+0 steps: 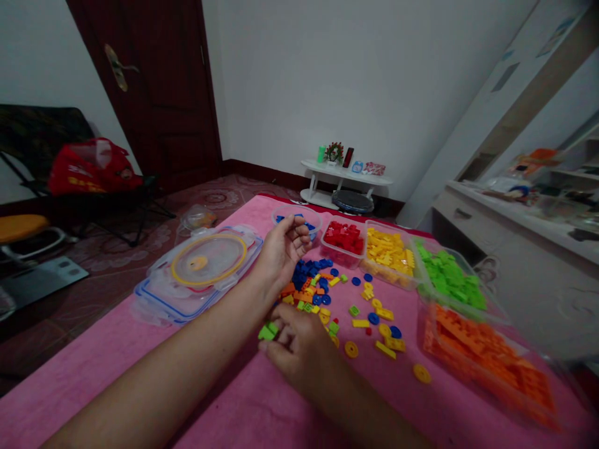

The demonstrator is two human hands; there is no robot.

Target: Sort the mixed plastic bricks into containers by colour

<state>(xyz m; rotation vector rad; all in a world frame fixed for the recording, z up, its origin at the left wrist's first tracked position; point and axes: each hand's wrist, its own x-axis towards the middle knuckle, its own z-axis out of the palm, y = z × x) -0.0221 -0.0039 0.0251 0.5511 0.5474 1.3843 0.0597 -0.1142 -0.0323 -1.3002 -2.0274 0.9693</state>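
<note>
A heap of loose plastic bricks [322, 293] in blue, orange, yellow and green lies on the pink cloth [140, 368]. My left hand [283, 249] hovers palm up above the heap's far left side, fingers curled and cupped; what it holds, if anything, I cannot see. My right hand [299, 349] rests on the cloth at the heap's near edge, fingers pinched on a green brick [267, 330].
Clear tubs stand behind and right of the heap: blue bricks [297, 221], red [344, 240], yellow [388, 252], green [447, 277], orange [486, 362]. Stacked clear lids [206, 265] lie at left. A dark door, a chair with a red bag and a white shelf are beyond.
</note>
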